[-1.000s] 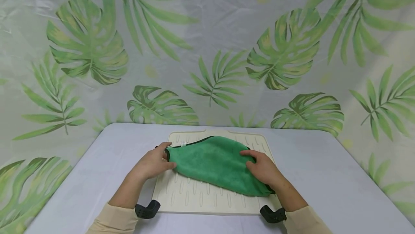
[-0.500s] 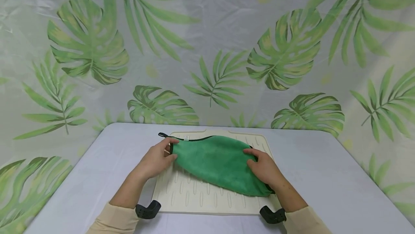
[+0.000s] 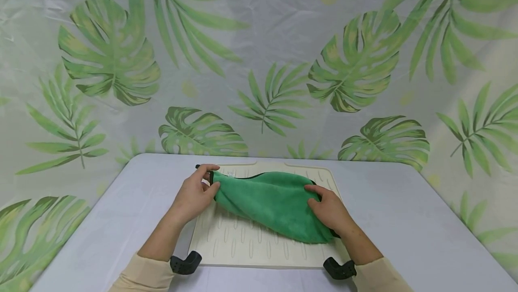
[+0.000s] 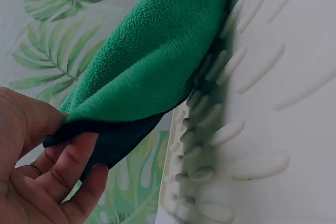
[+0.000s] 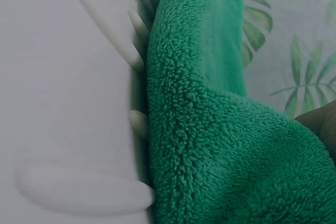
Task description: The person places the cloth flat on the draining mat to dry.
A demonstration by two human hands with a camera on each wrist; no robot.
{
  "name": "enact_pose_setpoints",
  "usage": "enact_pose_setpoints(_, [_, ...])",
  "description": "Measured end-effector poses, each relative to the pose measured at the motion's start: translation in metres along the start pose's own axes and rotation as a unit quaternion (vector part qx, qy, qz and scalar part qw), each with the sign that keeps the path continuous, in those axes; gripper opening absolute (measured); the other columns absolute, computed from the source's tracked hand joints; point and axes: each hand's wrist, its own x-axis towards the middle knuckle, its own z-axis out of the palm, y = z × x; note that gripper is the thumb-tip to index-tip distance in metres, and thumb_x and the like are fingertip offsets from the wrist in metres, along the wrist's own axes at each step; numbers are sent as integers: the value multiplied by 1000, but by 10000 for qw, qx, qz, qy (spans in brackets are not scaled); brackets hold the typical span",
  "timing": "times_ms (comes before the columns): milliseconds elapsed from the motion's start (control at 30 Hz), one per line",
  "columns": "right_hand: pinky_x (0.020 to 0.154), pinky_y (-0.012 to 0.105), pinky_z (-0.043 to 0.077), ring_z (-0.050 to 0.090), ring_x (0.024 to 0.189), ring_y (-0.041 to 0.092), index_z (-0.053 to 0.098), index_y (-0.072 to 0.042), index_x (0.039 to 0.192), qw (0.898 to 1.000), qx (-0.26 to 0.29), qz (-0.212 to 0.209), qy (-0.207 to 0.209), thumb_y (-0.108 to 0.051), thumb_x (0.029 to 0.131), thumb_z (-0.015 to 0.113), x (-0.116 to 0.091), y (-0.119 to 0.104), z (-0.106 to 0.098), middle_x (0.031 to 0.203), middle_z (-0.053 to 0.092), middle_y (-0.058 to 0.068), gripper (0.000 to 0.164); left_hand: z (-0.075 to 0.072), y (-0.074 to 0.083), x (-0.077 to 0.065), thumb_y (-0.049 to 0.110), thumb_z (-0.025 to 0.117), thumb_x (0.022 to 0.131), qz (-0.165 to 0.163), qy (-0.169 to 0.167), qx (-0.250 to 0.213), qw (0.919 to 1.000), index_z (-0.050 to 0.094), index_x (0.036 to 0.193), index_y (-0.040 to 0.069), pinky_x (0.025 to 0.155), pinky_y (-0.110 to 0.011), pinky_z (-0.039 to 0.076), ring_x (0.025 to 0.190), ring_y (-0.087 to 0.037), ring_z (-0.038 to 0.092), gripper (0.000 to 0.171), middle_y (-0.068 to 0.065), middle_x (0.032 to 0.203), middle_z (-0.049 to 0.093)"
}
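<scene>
A green plush towel (image 3: 263, 204) with dark edging lies folded over a cream ridged board (image 3: 243, 251). My left hand (image 3: 196, 195) pinches its left end between thumb and fingers, holding that end raised above the board. In the left wrist view the green towel (image 4: 147, 72) sags from the thumb (image 4: 42, 124), and its dark edge shows beneath. My right hand (image 3: 329, 208) is at the towel's right end, thumb and forefinger on top of the cloth. The other right fingers are hidden. Thick green pile (image 5: 194, 129) fills much of the right wrist view, with only a sliver of hand (image 5: 323, 127) showing.
The board lies on a table with a white cover (image 3: 413, 220). Behind it hangs a leaf-printed sheet (image 3: 267, 58). A black curved piece juts from each wrist, the left one (image 3: 186, 262) and the right one (image 3: 339, 268), over the board's near corners.
My left hand has moved up and away with the towel's left end, lifting it. The cloth now sags more toward the middle. My right hand has barely moved.
</scene>
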Motion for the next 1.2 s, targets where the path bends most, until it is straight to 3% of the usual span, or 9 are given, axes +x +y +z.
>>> enact_pose_setpoints(133, [81,37,46,59,112,32,56,-9,146,10000,-50,-40,-16,-13,101,52,-1,-1,0,152,51,25,46,-1,0,0,13,63,100,24,-158,65,9999,50,145,15,60,-29,49,75,-16,60,47,-12,110,63])
enact_pose_setpoints(267, [89,44,49,58,124,36,54,-10,147,9998,-85,-145,-142,-14,101,52,-2,-1,2,152,50,25,46,-1,-3,-1,20,69,97,-170,-866,293,9957,40,155,17,71,-35,55,95,-21,68,65,-14,121,65])
enact_pose_setpoints(367, [76,39,48,63,93,30,56,-9,145,9994,-40,-182,-274,-13,101,53,-2,1,3,150,52,26,44,-1,-4,-3,22,78,91,-377,-1534,645,9853,34,159,18,90,-47,56,121,-32,64,82,-18,139,61])
enact_pose_setpoints(467, [64,33,41,44,62,19,60,-9,140,9993,13,-196,-320,-11,101,54,-2,2,3,145,56,25,40,0,-5,-5,17,80,87,-369,-1869,963,9770,36,159,17,102,-56,50,136,-38,55,84,-19,149,55])
enact_pose_setpoints(567, [67,32,41,48,67,17,64,-11,136,9995,-77,-225,-213,-10,100,54,-1,3,3,143,59,23,37,1,-3,-5,12,75,91,-280,-1718,982,9798,41,156,19,105,-58,48,139,-39,51,73,-19,150,54])
enact_pose_setpoints(800, [89,43,50,59,125,37,58,-9,144,9995,-262,-164,-49,-13,101,52,-1,3,2,150,54,23,44,1,-4,-1,13,62,101,-169,-1076,490,9928,41,154,19,79,-37,56,117,-34,66,57,-23,147,55])
enact_pose_setpoints(1000, [77,38,49,62,109,33,54,-9,147,9997,-224,-113,-57,-12,102,51,-1,0,0,150,51,27,46,0,-5,0,13,58,104,-26,-690,451,9966,39,155,14,77,-36,55,112,-33,65,54,-22,140,59])
enact_pose_setpoints(1133, [87,48,53,60,124,42,59,-9,142,9994,-271,-197,-58,-11,101,52,-2,1,0,150,52,26,41,-3,-5,-1,18,64,101,-83,-1069,574,9926,40,155,17,76,-38,55,103,-29,68,59,-20,133,63])
enact_pose_setpoints(1200, [87,48,52,63,116,40,63,-10,138,9993,-285,-222,-32,-10,101,52,-2,2,-1,148,54,25,38,-5,-4,-3,20,72,95,-178,-1497,689,9862,39,156,20,83,-43,55,109,-29,67,69,-19,137,62])
